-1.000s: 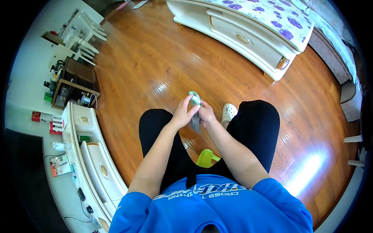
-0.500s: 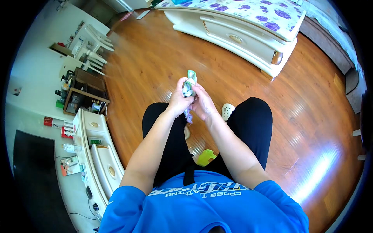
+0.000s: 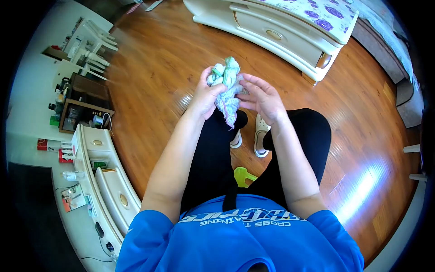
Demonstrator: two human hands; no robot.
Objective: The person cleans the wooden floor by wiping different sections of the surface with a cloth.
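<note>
A crumpled, twisted cloth (image 3: 229, 90) in white, pale green and lilac hangs in front of my knees. My left hand (image 3: 207, 94) is closed around its left side, with the thumb across the front. On the other side, my right hand (image 3: 263, 97) has its fingers apart, their tips at the cloth's right edge; whether they pinch any of it I cannot tell. The cloth's lower end dangles in a point above the floor between my legs.
I sit with a yellow-green plastic thing (image 3: 244, 177) beneath me, partly hidden, and white clogs (image 3: 261, 136) on my feet. A cream low table (image 3: 272, 34) with a floral cover stands ahead. A cream cabinet (image 3: 111, 177) is at left, a sofa (image 3: 378, 50) at right.
The bunched cloth has loosened and shows more of itself. My right hand has moved right, away from my left, and my feet and knees have shifted.
</note>
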